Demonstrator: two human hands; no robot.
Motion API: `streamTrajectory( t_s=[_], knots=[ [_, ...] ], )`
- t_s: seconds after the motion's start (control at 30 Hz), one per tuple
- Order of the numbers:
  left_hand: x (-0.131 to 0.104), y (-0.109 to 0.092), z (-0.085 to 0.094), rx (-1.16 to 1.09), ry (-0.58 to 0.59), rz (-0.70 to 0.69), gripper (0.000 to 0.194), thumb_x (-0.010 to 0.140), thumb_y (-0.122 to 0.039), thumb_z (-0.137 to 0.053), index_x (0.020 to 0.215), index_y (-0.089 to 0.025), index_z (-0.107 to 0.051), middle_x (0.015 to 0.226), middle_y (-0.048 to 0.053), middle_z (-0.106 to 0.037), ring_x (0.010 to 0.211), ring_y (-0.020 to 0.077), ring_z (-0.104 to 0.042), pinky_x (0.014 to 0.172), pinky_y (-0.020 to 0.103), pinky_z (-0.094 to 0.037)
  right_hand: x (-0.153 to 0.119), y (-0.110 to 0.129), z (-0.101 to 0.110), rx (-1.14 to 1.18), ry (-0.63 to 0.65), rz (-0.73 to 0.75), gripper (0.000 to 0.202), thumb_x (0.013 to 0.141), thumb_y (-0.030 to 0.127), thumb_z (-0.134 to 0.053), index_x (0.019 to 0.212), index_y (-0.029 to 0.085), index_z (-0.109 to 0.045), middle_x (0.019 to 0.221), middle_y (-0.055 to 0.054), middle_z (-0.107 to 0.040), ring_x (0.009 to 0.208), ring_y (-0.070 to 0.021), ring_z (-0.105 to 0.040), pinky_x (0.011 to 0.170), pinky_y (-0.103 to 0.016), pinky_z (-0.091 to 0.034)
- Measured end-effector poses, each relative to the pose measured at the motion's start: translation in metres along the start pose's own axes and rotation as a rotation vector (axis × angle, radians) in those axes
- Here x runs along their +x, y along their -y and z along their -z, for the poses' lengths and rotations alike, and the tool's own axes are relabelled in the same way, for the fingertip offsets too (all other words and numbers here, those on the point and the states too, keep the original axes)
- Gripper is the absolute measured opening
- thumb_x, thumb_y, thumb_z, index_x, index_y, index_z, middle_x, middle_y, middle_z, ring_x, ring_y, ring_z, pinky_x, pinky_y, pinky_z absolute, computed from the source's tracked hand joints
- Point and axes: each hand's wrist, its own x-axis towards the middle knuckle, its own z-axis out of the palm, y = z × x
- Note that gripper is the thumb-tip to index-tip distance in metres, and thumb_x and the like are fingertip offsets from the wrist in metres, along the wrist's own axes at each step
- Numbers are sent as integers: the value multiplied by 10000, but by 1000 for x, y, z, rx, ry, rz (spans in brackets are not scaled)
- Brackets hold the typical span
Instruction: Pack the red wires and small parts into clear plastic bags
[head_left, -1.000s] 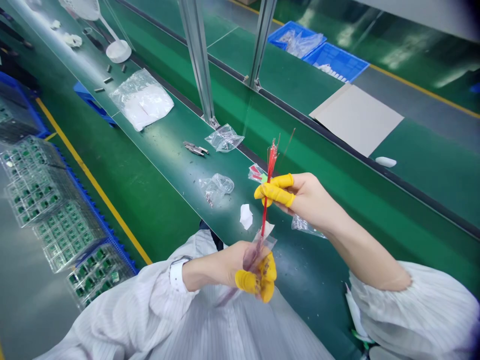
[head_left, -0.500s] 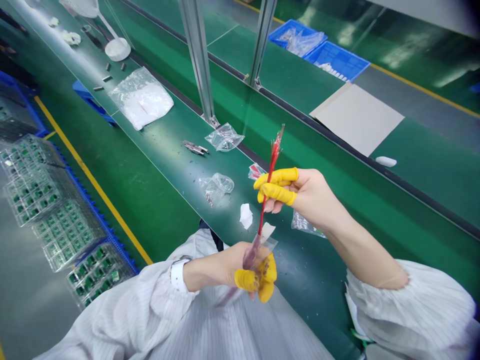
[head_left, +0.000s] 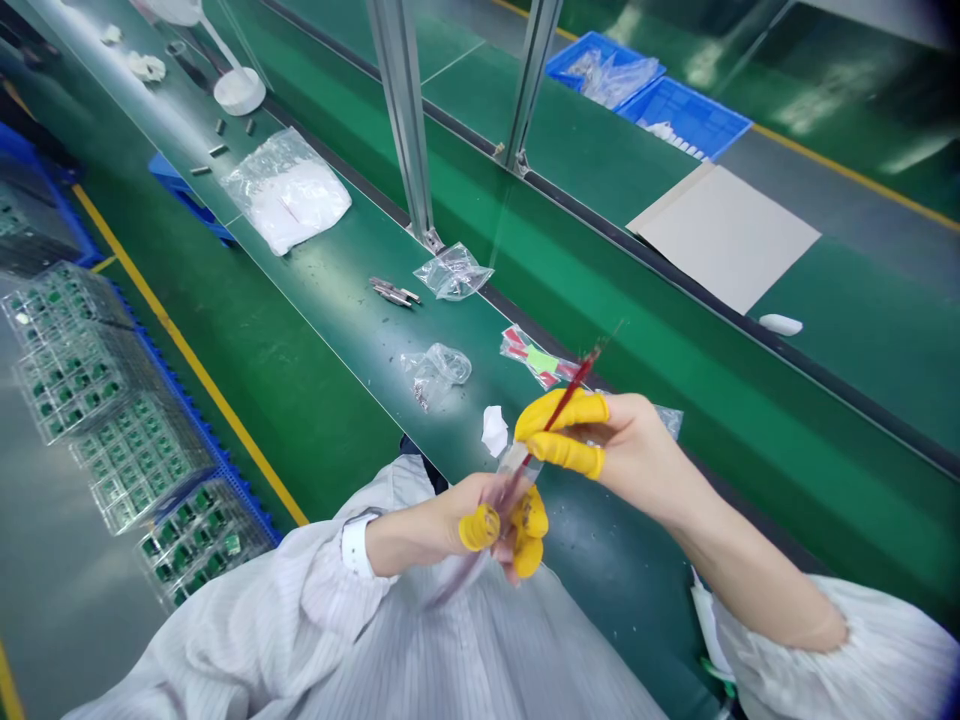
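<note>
My left hand (head_left: 499, 520), in yellow finger cots, is closed round a clear plastic bag (head_left: 504, 492) low in front of my body. A thin bundle of red wires (head_left: 576, 380) runs up out of the bag's mouth, its frayed tips pointing up and right. Above and to the right, my right hand (head_left: 574, 435), also in yellow cots, pinches the bundle close to the bag's opening. The wires' lower part is seen faintly through the plastic.
On the green bench (head_left: 337, 330) are metal pieces (head_left: 394, 292), small clear bags (head_left: 454, 272), a white scrap (head_left: 494, 431) and a red-and-green labelled packet (head_left: 540, 357). Stacked trays (head_left: 135, 460) stand at left. Upright metal posts (head_left: 405, 130) rise behind.
My right hand has moved down, nearer my left hand, and the red wires now lean further right and stick out less. My left hand has shifted slightly up.
</note>
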Motion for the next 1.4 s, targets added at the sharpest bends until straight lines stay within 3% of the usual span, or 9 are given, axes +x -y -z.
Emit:
streamTrajectory(
  t_s=[0.2, 0.33, 0.4, 0.53, 0.7, 0.87, 1.07, 1.23, 1.4],
  knots=[
    [0, 8, 7, -21, -8, -14, 507, 605, -585, -711, 769, -142, -526, 510, -44, -510, 427, 50, -431, 484, 205, -477, -1, -5, 3, 111, -127, -59, 174, 598, 369, -793, 670, 227, -724, 579, 11, -640, 400, -66, -458, 326, -177, -344],
    [-1, 6, 5, -36, -44, 12, 474, 635, -563, -701, 757, -139, -529, 501, -54, -466, 458, 56, -425, 524, 214, -503, 2, -5, 0, 142, 35, -82, 118, 589, 282, -807, 640, 216, -723, 682, -7, -688, 586, -104, -595, 527, -189, -497],
    [-2, 3, 4, -46, -44, 21, 504, 583, -566, -736, 761, -145, -523, 510, -56, -468, 464, 55, -413, 522, 214, -505, 3, -5, -1, 155, 46, -85, 113, 608, 280, -796, 684, 225, -733, 696, -8, -690, 588, -100, -595, 517, -179, -492],
    [-2, 1, 3, -39, -41, 8, 555, 544, -608, -736, 770, -152, -512, 518, -59, -465, 468, 49, -405, 530, 217, -508, 6, -6, 0, 156, -43, -106, 128, 604, 317, -797, 667, 222, -739, 508, 21, -596, 389, -49, -436, 304, -135, -291],
    [-2, 3, 4, -24, -61, 4, 549, 574, -631, -701, 758, -147, -518, 500, -58, -443, 490, 65, -446, 490, 190, -489, 10, -9, -1, 135, 84, -167, 167, 531, 274, -837, 661, 216, -748, 632, -14, -677, 557, -97, -564, 520, -179, -482],
    [-1, -2, 1, 3, -83, 11, 583, 574, -678, -662, 749, -147, -493, 518, -51, -494, 446, 45, -406, 430, 163, -450, 13, -10, -1, 162, 20, -174, 147, 553, 290, -822, 663, 225, -750, 481, 33, -594, 427, -45, -438, 468, -161, -450],
    [-1, -5, 0, 17, -104, 52, 495, 638, -615, -665, 736, -166, -481, 447, -91, -344, 414, 52, -351, 366, 156, -307, 11, -11, -7, 164, 136, -232, 177, 506, 267, -839, 650, 214, -749, 590, -7, -666, 551, -94, -559, 501, -174, -462],
    [2, -7, 2, -10, -97, 7, 588, 548, -716, -640, 715, -176, -475, 440, -93, -343, 379, 47, -269, 346, 187, -242, 11, -11, -5, 144, 10, -140, 153, 564, 323, -808, 671, 231, -750, 479, 29, -593, 447, -62, -473, 426, -166, -415],
    [4, -11, 0, 47, -101, 26, 518, 656, -674, -595, 712, -177, -461, 438, -99, -304, 372, 42, -250, 347, 185, -193, 10, -13, -6, 115, 95, -132, 175, 583, 333, -797, 694, 207, -748, 619, -13, -680, 560, -109, -586, 521, -201, -489]
  ],
)
